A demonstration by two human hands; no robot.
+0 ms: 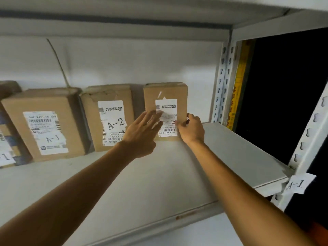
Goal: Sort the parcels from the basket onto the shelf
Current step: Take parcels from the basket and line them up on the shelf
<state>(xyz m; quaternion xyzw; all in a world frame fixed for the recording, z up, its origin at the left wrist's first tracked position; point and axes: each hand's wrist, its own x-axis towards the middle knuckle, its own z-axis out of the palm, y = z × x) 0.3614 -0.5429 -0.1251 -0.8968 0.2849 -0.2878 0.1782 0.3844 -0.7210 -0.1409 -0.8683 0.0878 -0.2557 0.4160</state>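
A white metal shelf [230,153] carries a row of brown cardboard parcels standing upright along its back edge, against the pale wall. The small parcel [166,93] is the last in the row towards the right end; bare shelf lies between it and the back right corner. Its white shipping label [168,107] faces forward, and the print on it is upside down. The right hand [191,129] grips this parcel at its lower right side: the thumb lies across the front near the label and the other fingers curl round the right edge. The left hand [142,134] reaches in from the left with its fingers [152,118] straight and slightly spread, the tips over the left part of the label. The blur there hides whether they press on the cardboard or are just in front of it. Just to the left, with a narrow gap between, stands the A-2 parcel [108,96], its label marked A-2. Further left is the wider A-1 parcel [44,103], marked A-1, and another parcel [8,135] is cut off by the left edge of the view. At the shelf's front right corner a paper tag [298,183] reading A-1 is stuck to the perforated upright [312,125]. Beyond the back right upright runs a yellow strip [238,86] with red characters, too blurred to read.
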